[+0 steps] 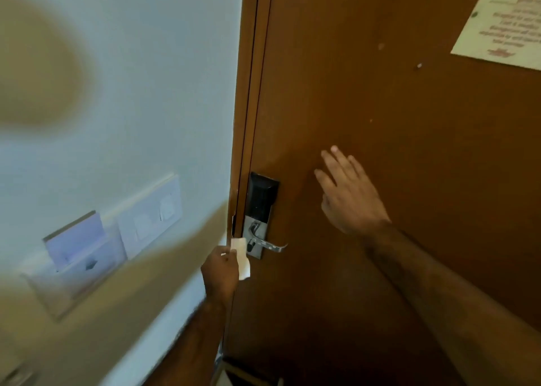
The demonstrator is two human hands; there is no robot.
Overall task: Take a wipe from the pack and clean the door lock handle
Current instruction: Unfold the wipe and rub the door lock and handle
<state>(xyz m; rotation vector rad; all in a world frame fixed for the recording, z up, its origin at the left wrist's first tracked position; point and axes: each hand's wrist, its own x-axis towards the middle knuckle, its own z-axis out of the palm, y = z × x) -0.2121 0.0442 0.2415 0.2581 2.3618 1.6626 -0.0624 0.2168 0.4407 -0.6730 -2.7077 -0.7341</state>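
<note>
The left hand (221, 267) has its grip pinched on a white wipe (242, 258), which hangs just left of the silver door lock handle (268, 244). The right hand (349, 197) lies flat on the brown door (380, 122), grip wide, up and right of the handle.

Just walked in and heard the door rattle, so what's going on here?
A person is about to clean the lock on the brown wooden door. Their left hand pinches a small white wipe just left of the silver metal lever handle, close to it, though contact can't be judged. Their right hand is spread open against the door panel, holding nothing.
</note>
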